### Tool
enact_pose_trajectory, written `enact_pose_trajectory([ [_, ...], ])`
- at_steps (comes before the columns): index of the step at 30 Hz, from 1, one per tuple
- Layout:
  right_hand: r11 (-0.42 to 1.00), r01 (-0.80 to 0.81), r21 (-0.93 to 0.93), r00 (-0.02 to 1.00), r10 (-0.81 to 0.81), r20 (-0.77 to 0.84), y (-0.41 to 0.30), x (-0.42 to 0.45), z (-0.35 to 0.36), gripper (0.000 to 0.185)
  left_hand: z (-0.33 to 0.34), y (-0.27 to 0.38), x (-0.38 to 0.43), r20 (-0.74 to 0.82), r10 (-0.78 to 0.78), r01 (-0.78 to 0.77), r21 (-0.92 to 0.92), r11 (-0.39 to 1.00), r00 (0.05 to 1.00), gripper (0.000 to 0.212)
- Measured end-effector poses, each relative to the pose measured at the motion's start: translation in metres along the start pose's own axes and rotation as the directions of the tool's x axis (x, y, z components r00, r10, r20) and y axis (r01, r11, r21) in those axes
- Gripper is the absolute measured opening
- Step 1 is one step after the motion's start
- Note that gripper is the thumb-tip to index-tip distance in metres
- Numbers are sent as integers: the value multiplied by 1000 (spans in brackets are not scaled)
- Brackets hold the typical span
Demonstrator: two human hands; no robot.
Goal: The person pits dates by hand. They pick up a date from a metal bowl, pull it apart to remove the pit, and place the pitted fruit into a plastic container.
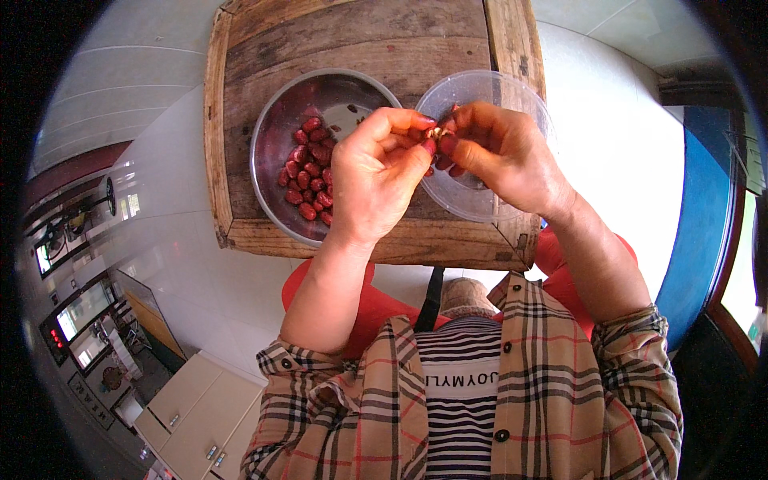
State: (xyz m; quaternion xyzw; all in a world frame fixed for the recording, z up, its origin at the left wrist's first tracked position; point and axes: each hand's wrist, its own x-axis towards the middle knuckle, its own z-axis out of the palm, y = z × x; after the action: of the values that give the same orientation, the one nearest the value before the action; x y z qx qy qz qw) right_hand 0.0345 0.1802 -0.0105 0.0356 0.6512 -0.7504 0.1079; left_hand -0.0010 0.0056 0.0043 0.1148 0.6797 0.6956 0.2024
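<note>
Between the fingertips of my left hand (378, 174) and my right hand (510, 159) is a small torn piece of food (437, 132), pale tan inside. Whether it is date flesh or something else, I cannot tell. Both thumbs and index fingers pinch it, and the fingertips look stained dark red. Under my left hand, a stainless steel bowl (257, 162) holds many wet red dates (309, 174) piled toward its near side. A clear plastic tub (444, 201) sits beneath my right hand. Some dark red pieces (456, 170) show in it, mostly hidden by my fingers.
Both containers stand on a worn wooden table (360, 48) with a raised frame edge. A few dark bits (335, 128) lie on the steel bowl's bottom. Red fabric (378, 306) covers my legs below the table edge. A cream cabinet (198, 414) stands at lower left.
</note>
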Motion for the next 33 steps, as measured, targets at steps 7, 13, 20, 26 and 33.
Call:
enact_pose_trajectory([
  [7, 957, 104, -269, 994, -93, 53, -2, 2, -8, 14, -2, -5, -2, 53, 11, -19, 151, 988, 999, 23],
  [13, 999, -50, 3, 988, 49, 148, -11, 1, -9, 10, -5, 2, -1, 79, -85, 89, -45, 995, 993, 21],
  [20, 993, -93, 73, 980, 79, 184, -13, 0, -8, 9, -8, 5, 0, 103, -158, 174, -167, 971, 982, 19],
  [26, 988, -115, 102, 983, 98, 156, -12, -2, -7, 10, -7, 4, -1, 110, -187, 206, -204, 957, 976, 17],
  [33, 992, -50, 118, 991, 34, 130, -4, 1, -6, 14, -7, -1, 0, 67, -162, 175, -317, 932, 984, 16],
])
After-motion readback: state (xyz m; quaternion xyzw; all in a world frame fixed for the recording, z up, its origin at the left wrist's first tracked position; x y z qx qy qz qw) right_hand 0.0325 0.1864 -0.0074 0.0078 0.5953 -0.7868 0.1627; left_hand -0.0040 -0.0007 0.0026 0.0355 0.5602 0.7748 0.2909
